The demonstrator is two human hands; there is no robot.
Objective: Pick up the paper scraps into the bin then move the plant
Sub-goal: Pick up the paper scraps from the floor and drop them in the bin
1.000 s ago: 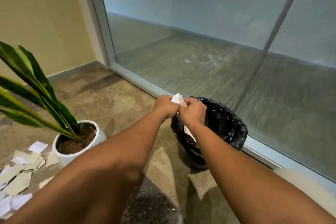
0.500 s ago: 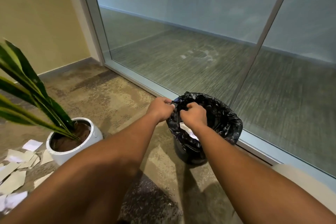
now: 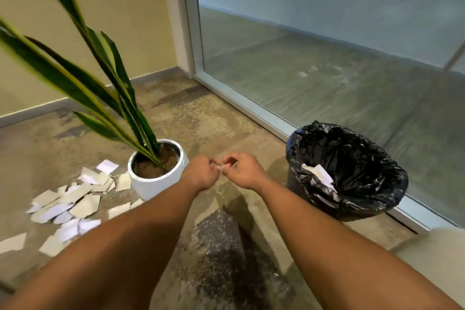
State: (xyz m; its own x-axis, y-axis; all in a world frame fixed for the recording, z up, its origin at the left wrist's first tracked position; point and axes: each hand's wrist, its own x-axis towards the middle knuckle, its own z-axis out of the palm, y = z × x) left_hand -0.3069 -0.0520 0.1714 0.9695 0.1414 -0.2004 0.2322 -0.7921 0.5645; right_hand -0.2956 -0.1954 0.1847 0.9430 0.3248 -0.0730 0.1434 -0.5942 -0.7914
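Both hands have withdrawn left of the black-lined round bin [image 3: 352, 173]; left hand [image 3: 201, 173] and right hand [image 3: 244, 171] with curled fingers, contents indiscernible. Torn white paper scraps [image 3: 73, 204] remain beyond; gather several per grasp.

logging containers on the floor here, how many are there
2. The white plant pot stands on the carpet left of the hands, paper scraps beside it. The black-lined bin stands right, by the glass wall. Others may sit outside the view.

The potted plant [image 3: 157, 168] stands on the floor [image 3: 226, 246], paper scraps [image 3: 68, 206] scattered left of it (some touching its pot). The bin [image 3: 349, 171] sits well right, against the glass wall [image 3: 327, 58], with scraps inside.
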